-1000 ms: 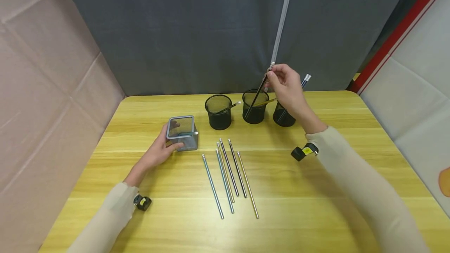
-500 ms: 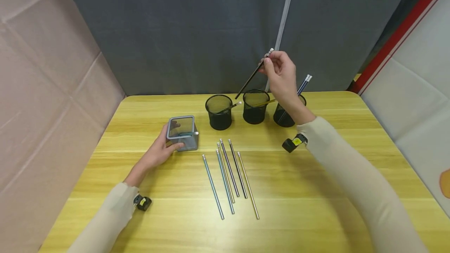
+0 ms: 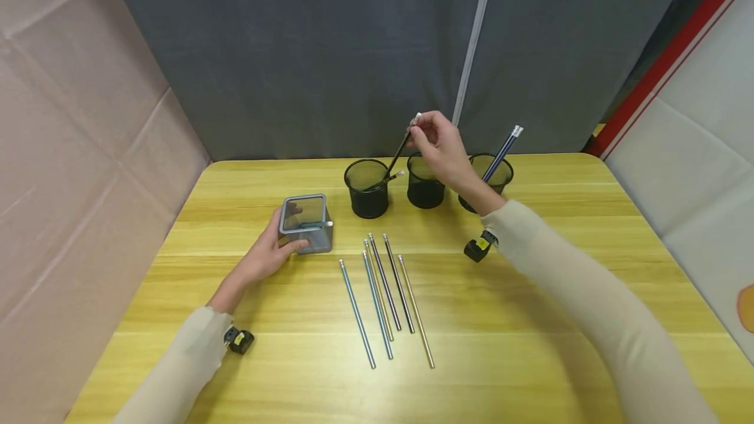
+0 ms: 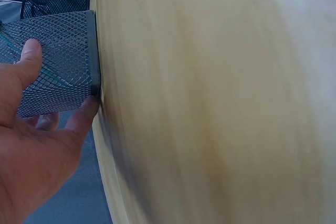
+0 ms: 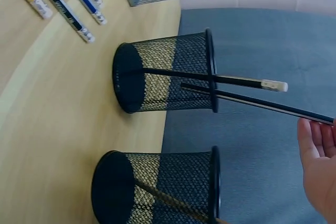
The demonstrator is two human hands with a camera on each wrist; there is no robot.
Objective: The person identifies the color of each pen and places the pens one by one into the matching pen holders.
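Observation:
My right hand (image 3: 442, 149) pinches a black pencil (image 3: 400, 149) near its white eraser end. In the right wrist view the pencil's lower end dips inside the rim of a round black mesh cup (image 5: 173, 56), where another black pencil (image 5: 236, 81) leans. My left hand (image 3: 265, 250) grips a square grey mesh pencil holder (image 3: 315, 239) on the table, thumb on its near side and fingers around the far side. One teal pencil (image 3: 315, 224) leans inside that holder. Below the right hand stands a middle mesh cup (image 3: 427, 195), holding a yellow pencil (image 5: 168, 199) in the right wrist view.
A third mesh cup (image 3: 497, 172) at the right holds dark blue pencils (image 3: 503, 152). Several pencils lie on the wooden table (image 3: 501, 358) in front: teal pencils (image 3: 356, 313), dark pencils and gold pencils (image 3: 415, 311). A grey curtain (image 3: 294, 57) hangs behind the table edge.
My right hand has lifted the black pencil out of the middle cup, carried it left and lowered its end into the left round cup. The left hand stays on the grey holder.

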